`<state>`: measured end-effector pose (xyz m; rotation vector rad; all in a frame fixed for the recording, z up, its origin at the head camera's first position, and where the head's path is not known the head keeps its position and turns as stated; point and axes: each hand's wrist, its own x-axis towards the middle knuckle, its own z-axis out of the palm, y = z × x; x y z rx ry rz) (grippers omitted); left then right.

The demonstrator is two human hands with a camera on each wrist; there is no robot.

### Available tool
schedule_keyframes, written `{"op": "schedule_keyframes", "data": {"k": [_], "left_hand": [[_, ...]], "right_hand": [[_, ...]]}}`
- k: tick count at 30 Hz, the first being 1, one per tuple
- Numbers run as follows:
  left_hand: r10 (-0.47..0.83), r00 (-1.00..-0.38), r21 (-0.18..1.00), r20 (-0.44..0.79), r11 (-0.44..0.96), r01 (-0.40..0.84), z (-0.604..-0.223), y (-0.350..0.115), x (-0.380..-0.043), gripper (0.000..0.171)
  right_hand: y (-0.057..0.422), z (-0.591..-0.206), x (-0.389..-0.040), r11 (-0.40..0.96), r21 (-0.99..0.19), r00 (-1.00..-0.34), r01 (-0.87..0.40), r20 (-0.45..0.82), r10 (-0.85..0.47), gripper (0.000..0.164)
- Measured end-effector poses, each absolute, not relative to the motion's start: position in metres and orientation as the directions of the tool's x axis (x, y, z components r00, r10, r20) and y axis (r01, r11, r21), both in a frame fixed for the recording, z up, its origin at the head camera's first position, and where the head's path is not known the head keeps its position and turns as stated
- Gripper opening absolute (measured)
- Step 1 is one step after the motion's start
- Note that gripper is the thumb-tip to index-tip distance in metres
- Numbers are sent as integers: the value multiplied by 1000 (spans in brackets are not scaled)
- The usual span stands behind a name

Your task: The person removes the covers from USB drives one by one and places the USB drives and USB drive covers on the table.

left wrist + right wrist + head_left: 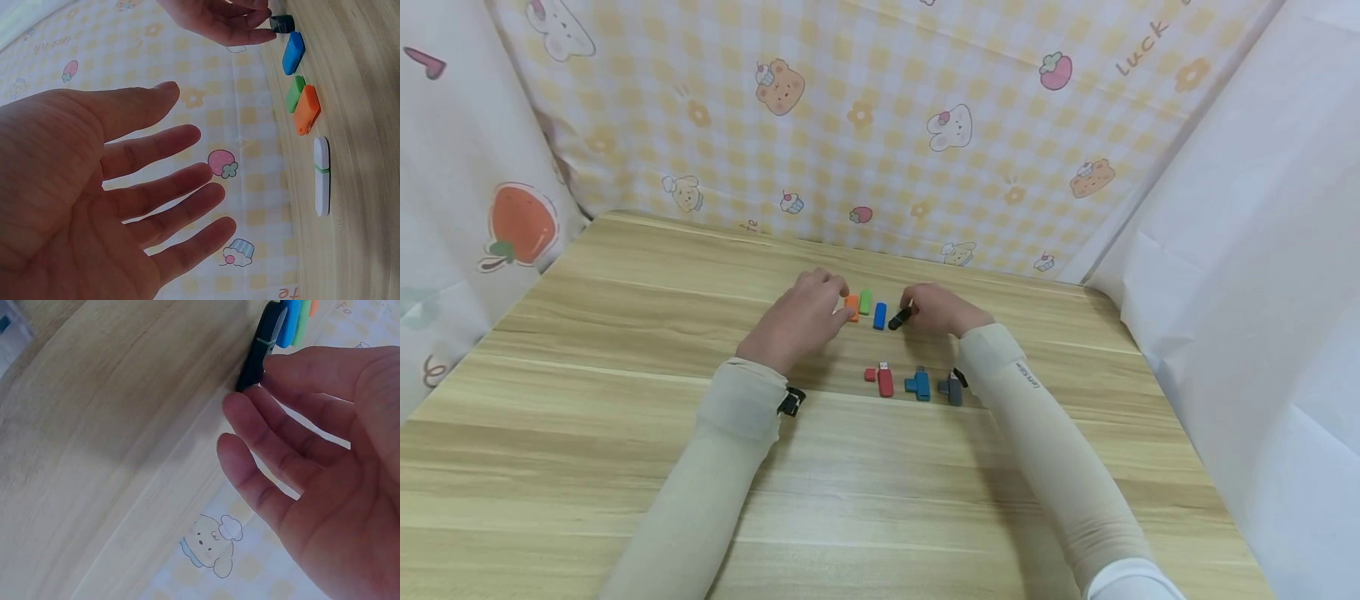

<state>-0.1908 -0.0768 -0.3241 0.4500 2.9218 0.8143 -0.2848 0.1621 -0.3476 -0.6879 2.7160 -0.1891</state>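
Note:
My right hand (934,308) pinches a black USB stick (259,350) between thumb and fingertips, low over the wooden table. A thin pale green line runs across the stick. Just left of it lies a blue USB stick (880,316), followed by a green one (866,302) and an orange one (852,308). My left hand (801,317) is beside the orange stick, holding nothing, its fingers spread and slightly bent in the left wrist view. There, a white USB stick (321,177) with a green band lies past the orange one; in the head view the left hand hides it.
Nearer me lies a red USB stick (886,381) with its metal plug bare and a red cap (870,375) beside it. To its right are a teal-blue stick (922,385) and a grey one (955,392). A patterned cloth (865,125) hangs behind the table.

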Motion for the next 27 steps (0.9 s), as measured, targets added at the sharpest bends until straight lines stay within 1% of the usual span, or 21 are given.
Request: {"op": "schedule_keyframes", "data": {"k": [8, 12, 22, 24, 27], "left_hand": [[299, -954, 518, -12, 818, 250, -324, -77, -191, 40], [294, -956, 529, -22, 814, 238, -323, -77, -191, 43], [289, -957, 530, -29, 816, 230, -320, -81, -191, 45], [291, -956, 525, -28, 818, 234, -320, -81, -191, 45], [294, -955, 516, -24, 822, 240, -320, -81, -191, 45]], "right_hand": [[161, -353, -280, 877, -209, -844, -432, -250, -475, 24], [161, -355, -279, 871, -205, -840, -446, -240, -487, 20], [159, -349, -278, 877, -156, -820, -454, -313, -480, 18], [157, -346, -276, 875, -175, -821, -452, -301, -484, 17], [154, -338, -271, 860, -221, -827, -459, -247, -505, 15]]}}
